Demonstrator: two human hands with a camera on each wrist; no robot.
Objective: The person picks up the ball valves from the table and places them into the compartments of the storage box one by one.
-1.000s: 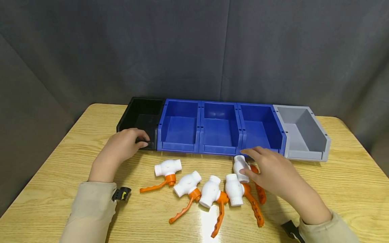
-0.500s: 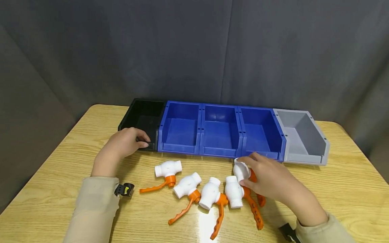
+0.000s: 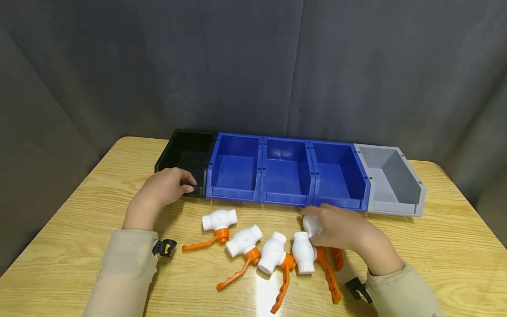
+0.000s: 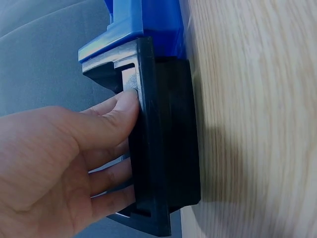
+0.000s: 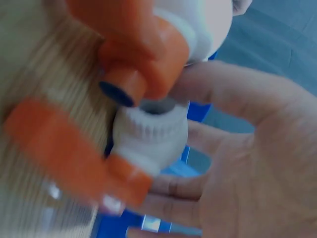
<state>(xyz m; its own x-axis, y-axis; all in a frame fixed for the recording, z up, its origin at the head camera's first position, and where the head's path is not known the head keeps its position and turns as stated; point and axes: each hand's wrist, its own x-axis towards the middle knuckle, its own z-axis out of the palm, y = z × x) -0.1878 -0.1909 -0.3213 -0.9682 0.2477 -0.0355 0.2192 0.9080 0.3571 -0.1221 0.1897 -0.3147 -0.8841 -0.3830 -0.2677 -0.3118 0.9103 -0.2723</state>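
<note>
My left hand [image 3: 160, 187] pinches the front lip of the black bin [image 3: 192, 143], thumb outside and fingers reaching in, as the left wrist view shows. My right hand [image 3: 342, 226] grips the rightmost white ball valve [image 3: 312, 225], thumb and fingers around its body; much of it is hidden in the head view. Its orange lever [image 5: 54, 148] shows blurred in the right wrist view. Just left of it lies another ball valve [image 3: 304, 253]. Further left come similar ones: a tilted valve [image 3: 272, 253], a second [image 3: 243, 241] and a leftmost valve [image 3: 219, 219].
Three blue bins [image 3: 286, 199] stand side by side right of the black bin, with a grey bin [image 3: 396, 208] at the right end. All rest on a wooden table [image 3: 99, 202] before a dark grey curtain [image 3: 253, 66].
My right hand has come down and left over the rightmost ball valve and taken hold of it, hiding more of it. The left hand stays at the black bin's lip.
</note>
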